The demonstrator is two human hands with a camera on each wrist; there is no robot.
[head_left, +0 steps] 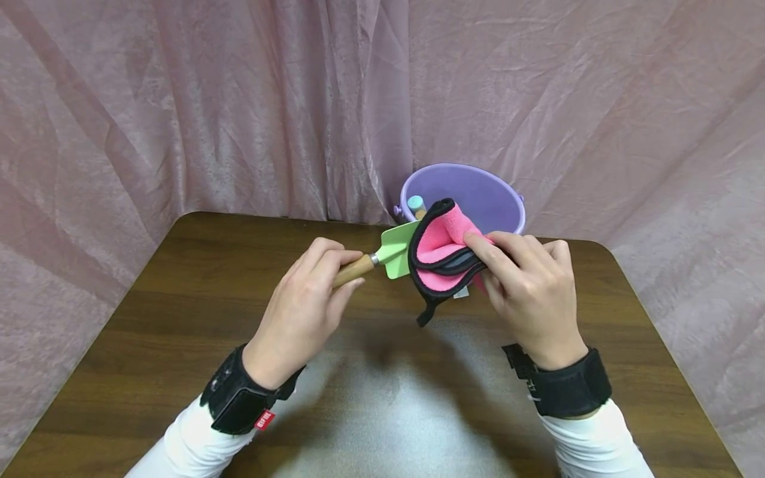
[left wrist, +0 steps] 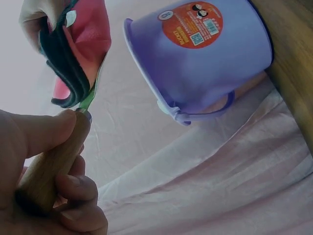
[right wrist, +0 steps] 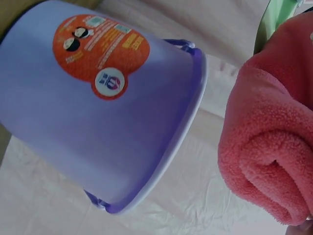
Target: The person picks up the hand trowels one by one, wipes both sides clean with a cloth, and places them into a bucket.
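Observation:
My left hand [head_left: 301, 309] grips the wooden handle of a small garden trowel [head_left: 356, 269] with a light green blade. In the left wrist view the thumb lies along that handle [left wrist: 51, 161] and the fingers curl round it. A folded pink cloth with black edging [head_left: 439, 282] is pinched in my right hand [head_left: 528, 292]. The cloth covers the front part of the blade, so the trowel's tip is hidden. In the right wrist view the pink cloth [right wrist: 269, 142] fills the right side, with a bit of green blade [right wrist: 274, 22] above it.
Behind the hands a purple bucket [head_left: 472, 182] stands near the table's back edge. Inside it, at the left, is a light blue-ended handle [head_left: 415, 203]. A round orange sticker [right wrist: 100, 51] marks its side. Pink curtain [head_left: 287, 106] hangs behind the brown wooden table [head_left: 179, 318].

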